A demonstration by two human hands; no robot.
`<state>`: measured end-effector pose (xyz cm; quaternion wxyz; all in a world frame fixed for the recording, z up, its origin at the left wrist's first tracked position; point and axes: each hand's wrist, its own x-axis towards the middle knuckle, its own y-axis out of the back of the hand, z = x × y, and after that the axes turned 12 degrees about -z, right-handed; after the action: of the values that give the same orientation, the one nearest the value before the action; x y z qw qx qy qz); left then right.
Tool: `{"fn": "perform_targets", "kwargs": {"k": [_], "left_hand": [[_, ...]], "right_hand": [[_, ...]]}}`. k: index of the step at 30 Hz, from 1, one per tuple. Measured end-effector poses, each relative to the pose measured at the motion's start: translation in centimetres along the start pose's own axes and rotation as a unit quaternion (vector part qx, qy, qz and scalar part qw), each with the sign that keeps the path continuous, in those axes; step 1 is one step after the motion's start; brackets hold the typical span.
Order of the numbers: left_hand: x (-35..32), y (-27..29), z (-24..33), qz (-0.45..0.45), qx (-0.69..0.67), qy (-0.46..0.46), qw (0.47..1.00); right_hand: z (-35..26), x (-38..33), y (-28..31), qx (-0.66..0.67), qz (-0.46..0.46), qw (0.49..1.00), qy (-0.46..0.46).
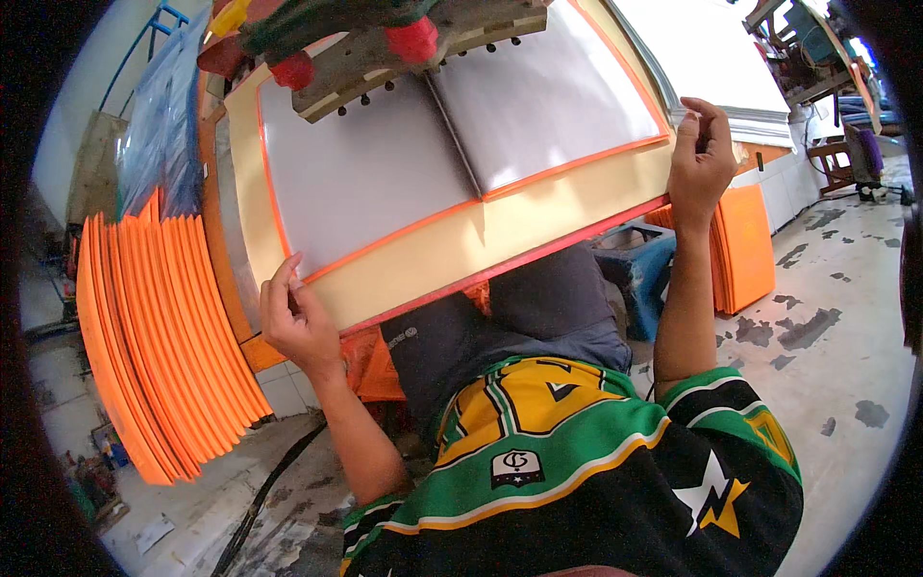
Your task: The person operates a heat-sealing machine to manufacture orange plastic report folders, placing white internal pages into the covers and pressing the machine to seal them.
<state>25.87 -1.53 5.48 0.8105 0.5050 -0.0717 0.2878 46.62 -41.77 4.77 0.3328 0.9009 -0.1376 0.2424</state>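
Hands sit at the two near corners of a flat cream-coloured work board with a thin red front edge (500, 236), which I'll use as the landmark. Left hand (298, 322) is at the board's near-left corner, fingers curled over the top, thumb side along the edge, apparently pinching the margin. Right hand (700, 159) is at the near-right corner, fingertips bunched and pinching the edge there. A grip at both corners looks meant to keep the sheet square and steady on the board.

Opened orange-edged translucent plastic folder cover (452, 144) lies flat on the board, centred, spine running away from the person. A wooden press block with red knobs (385, 48) sits over the far end of the spine, probably a clamp or punch head.

Left of the board: a fanned stack of orange plastic sheets standing on edge (154, 346), within reach of the left hand. Right of and below the board: a second upright stack of orange sheets (745, 245) on the stained floor, next to a blue crate (635, 269).

Hard to tell:
- whether the hands grip only the board or also the cover's edge
- thumbs mostly hidden under the board
- top of the press block cut off by the frame
- board's supports hidden by the person's lap and dark shorts (519, 317)
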Motion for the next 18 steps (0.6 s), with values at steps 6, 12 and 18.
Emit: {"fn": "perform_targets", "kwargs": {"k": [6,12,18], "left_hand": [[-0.35,-0.05,-0.25,0.015,-0.009,-0.024,1.0],[-0.42,0.02,-0.66,0.018,-0.034,-0.049,0.998],[-0.36,0.04,-0.44,0.023,-0.005,-0.068,0.997]], "right_hand": [[0.59,-0.28,0.21,0.043,0.044,0.998,0.026],[0.49,-0.56,-0.2,0.076,0.049,0.996,0.013],[1.16,-0.55,0.0,0.069,0.077,0.993,0.051]]}}
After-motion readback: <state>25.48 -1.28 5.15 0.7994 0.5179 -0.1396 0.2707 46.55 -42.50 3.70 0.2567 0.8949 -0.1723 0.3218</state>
